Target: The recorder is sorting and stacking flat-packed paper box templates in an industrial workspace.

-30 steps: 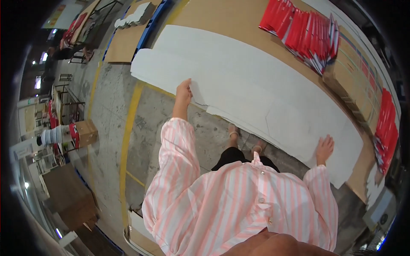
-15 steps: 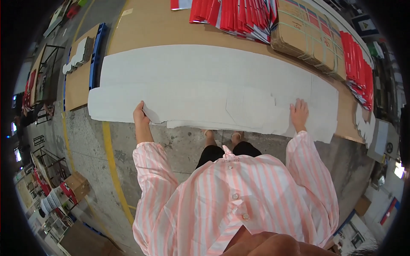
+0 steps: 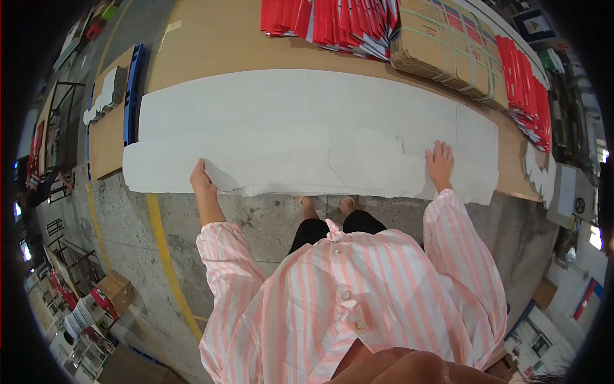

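A long white cardboard sheet (image 3: 268, 134) lies across the brown table top in front of me, its near edge ragged and overhanging the floor. My left hand (image 3: 203, 179) grips that near edge left of the middle, with the thumb on top and the other fingers hidden beneath. Farther right, my right hand (image 3: 440, 166) rests flat on the sheet's upper face, fingers apart. Between the hands the sheet carries thin cut or crease lines. Whether it is one sheet or a stack I cannot tell.
Fanned red-and-white folded packages (image 3: 326, 25) sit at the far side, beside a strapped brown carton bundle (image 3: 448, 48). More red packages (image 3: 524, 93) stand at far right. A blue pallet (image 3: 132, 96) bearing brown board is on the left. Yellow lines (image 3: 167, 256) mark the concrete floor.
The sheet's near left part, curled up before, now lies flatter, with my left hand slightly lower on it. My right hand stays flat on the sheet. The whole view has shifted a little.
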{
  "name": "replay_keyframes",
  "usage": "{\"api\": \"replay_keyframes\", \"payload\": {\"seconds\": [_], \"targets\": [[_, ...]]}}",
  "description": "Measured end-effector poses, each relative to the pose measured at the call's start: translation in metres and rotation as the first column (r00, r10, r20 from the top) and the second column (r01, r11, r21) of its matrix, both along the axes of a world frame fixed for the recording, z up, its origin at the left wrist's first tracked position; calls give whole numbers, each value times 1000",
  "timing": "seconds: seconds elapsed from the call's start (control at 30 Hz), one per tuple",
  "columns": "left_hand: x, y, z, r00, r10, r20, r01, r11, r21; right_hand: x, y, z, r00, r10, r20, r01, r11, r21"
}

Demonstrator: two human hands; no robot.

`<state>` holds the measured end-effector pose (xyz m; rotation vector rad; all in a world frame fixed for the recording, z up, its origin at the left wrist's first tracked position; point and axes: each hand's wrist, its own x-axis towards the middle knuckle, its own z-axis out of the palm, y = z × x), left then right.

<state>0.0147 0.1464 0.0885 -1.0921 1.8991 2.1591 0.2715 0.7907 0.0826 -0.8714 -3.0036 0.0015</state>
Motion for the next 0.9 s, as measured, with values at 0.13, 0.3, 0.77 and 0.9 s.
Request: {"api": "replay_keyframes", "payload": {"seconds": [0.13,0.3,0.77,0.9], "targets": [[26,6,17,992,-56,-111,96,910,403,2,2,-3,1000,-25,-1,25,1000,9],[89,46,50,966,-110,-236,252,622,741,3,2,-3,999,-31,-17,31,999,7],[163,213,11,977,92,-191,-17,931,364,13,24,21,997,21,-78,-24,999,-39],[163,215,2,945,4,-327,5,1000,29,32,36,0,994,-7,-106,2,999,-42]]}}
